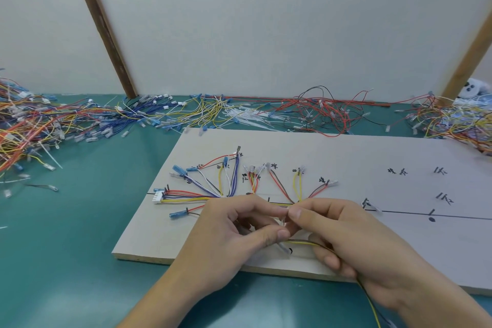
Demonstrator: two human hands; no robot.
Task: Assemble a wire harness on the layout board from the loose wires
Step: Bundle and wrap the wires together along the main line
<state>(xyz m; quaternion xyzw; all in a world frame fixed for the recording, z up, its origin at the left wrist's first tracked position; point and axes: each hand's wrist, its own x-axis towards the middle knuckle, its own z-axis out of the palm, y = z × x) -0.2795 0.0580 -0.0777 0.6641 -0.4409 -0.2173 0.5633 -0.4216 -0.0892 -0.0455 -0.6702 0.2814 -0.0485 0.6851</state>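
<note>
The pale layout board [399,242] lies flat on the green table, marked with black lines and handwritten labels. Coloured wires fan across its left half from a white connector [159,197], ending in blue and clear terminals around the pegs. My left hand [226,237] and my right hand [343,237] meet over the board's near edge, fingertips pinching the clear terminal ends of a yellow and black wire pair [306,243]. That pair runs under my right palm and off toward the bottom of the view [372,309].
Heaps of loose wires lie along the back of the table: a mixed pile [32,125] at the left, blue and yellow ones [165,112], white cable ties [245,114], red and black ones [319,112], another mixed pile [452,120] at the right. A white panel stands behind.
</note>
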